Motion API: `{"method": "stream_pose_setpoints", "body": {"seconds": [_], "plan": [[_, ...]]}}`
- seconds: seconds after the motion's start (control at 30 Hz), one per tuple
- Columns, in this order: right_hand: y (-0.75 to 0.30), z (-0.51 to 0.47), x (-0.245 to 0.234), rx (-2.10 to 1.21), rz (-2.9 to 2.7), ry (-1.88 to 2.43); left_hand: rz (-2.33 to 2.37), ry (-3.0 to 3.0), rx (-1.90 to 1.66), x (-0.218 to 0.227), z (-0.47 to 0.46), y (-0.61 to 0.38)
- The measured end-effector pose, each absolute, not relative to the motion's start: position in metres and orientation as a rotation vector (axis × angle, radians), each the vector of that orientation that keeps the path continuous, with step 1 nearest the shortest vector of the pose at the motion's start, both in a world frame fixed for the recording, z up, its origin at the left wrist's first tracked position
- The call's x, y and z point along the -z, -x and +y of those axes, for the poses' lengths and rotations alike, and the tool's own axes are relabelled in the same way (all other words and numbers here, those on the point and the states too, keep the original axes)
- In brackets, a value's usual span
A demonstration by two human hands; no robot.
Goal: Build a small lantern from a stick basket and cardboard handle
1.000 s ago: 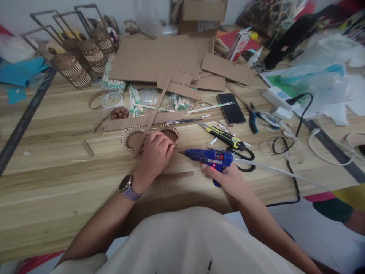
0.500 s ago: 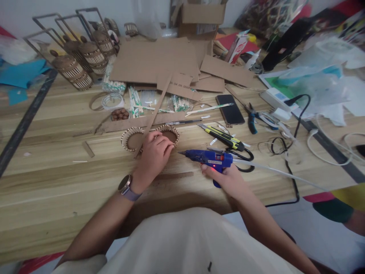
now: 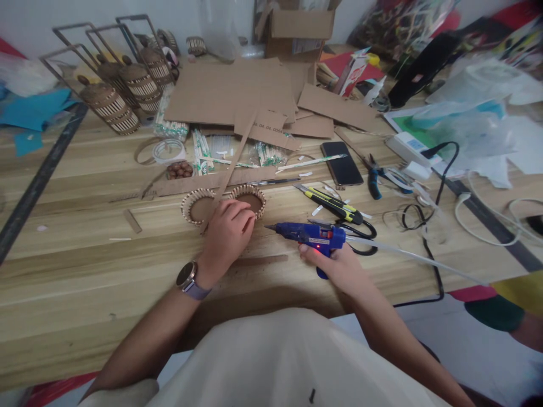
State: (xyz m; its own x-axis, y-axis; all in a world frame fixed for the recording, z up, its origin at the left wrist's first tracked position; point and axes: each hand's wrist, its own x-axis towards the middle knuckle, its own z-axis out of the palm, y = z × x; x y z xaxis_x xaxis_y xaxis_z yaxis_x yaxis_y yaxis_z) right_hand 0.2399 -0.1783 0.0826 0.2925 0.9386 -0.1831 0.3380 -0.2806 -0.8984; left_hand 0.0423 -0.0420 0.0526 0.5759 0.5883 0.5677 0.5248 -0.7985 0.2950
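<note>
My left hand (image 3: 229, 232) rests curled on the wooden table (image 3: 85, 265), fingers pressed together over something small I cannot make out. Its fingertips lie at the near edge of a round cardboard disc ringed with short sticks (image 3: 251, 200). A second such disc (image 3: 195, 206) sits just left of it, and a long cardboard strip (image 3: 231, 164) leans across between them. My right hand (image 3: 335, 263) grips a blue hot glue gun (image 3: 311, 234) with a red light lit. The gun's nozzle points left toward my left hand, a short gap away.
Yellow-black utility knives (image 3: 333, 204), scissors (image 3: 365, 232), a phone (image 3: 341, 163), pliers (image 3: 375, 178) and cables (image 3: 428, 226) lie right of the work. Cardboard sheets (image 3: 229, 93), packs of sticks (image 3: 203, 150), beads (image 3: 179, 169) and finished stick lanterns (image 3: 112, 107) crowd the back.
My left hand has drawn back a little toward me from the right disc. The glue gun and right hand have stayed in place.
</note>
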Motion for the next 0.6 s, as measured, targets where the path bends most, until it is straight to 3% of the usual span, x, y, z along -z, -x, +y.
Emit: {"method": "stream_pose_setpoints", "body": {"seconds": [0.6], "plan": [[-0.2393, -0.1784, -0.0813, -0.951, -1.154, 1.796, 1.138, -2.531, -0.985, -0.0511, -0.0460, -0.0375]]}}
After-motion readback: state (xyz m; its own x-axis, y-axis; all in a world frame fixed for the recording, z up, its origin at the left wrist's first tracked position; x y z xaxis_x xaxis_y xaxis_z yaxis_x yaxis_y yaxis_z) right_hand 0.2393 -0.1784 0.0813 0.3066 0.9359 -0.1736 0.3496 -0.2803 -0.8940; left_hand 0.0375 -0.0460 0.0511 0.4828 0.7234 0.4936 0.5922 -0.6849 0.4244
